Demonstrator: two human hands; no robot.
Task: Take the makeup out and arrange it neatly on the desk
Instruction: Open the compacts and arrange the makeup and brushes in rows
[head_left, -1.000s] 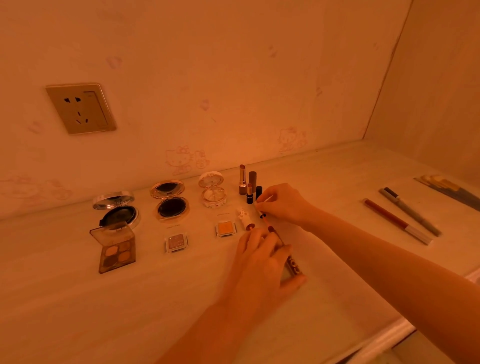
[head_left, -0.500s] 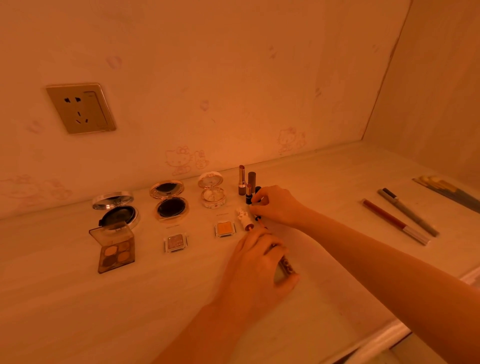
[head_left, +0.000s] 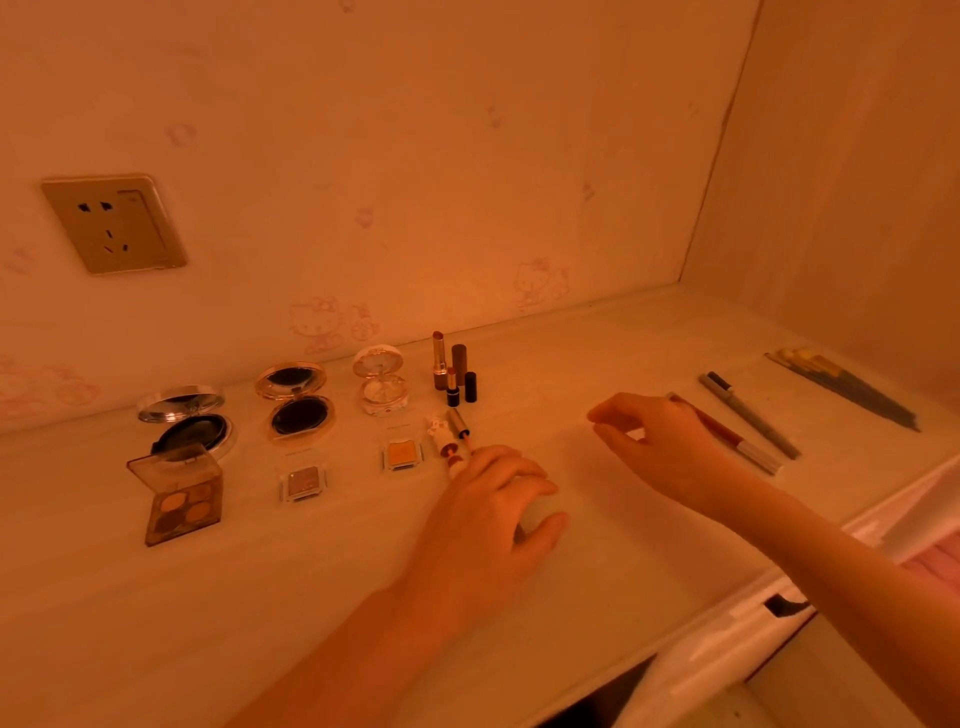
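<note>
Desk (head_left: 597, 561), front edge nearest; a drawer (head_left: 748, 623) stands open below it at the right, contents not readable.

Left hand (head_left: 483, 519) lies low on the desk, knuckles up, fingers curved downward; the fingertips meet the near end of a white lip tube (head_left: 449, 449) lying flat; cannot tell whether anything is gripped beneath the palm.

Right hand (head_left: 670, 447) hovers well to the right; fingers loosely curled, thumb and forefinger a narrow gap apart, nothing between them; its back covers the far end of a red-and-white pencil (head_left: 753, 452).

Middle row: quad eyeshadow palette (head_left: 182, 499), lid up; two single shadow pans (head_left: 304, 480) (head_left: 402, 453); a slim grey tube (head_left: 460, 422) just beside the white one.

Behind: three opened compacts (head_left: 187, 421) (head_left: 296, 400) (head_left: 382, 382); uncapped lipsticks (head_left: 439, 361) upright with their caps.

Far right: grey pencil (head_left: 748, 415) parallel to the red one; brush bundle (head_left: 841, 389) beyond.

Step in hand, as judged: straightening the lip products into line, most makeup already laid out. The next move likely calls for squaring the lying tubes with their row without knocking over the upright lipsticks close behind.
</note>
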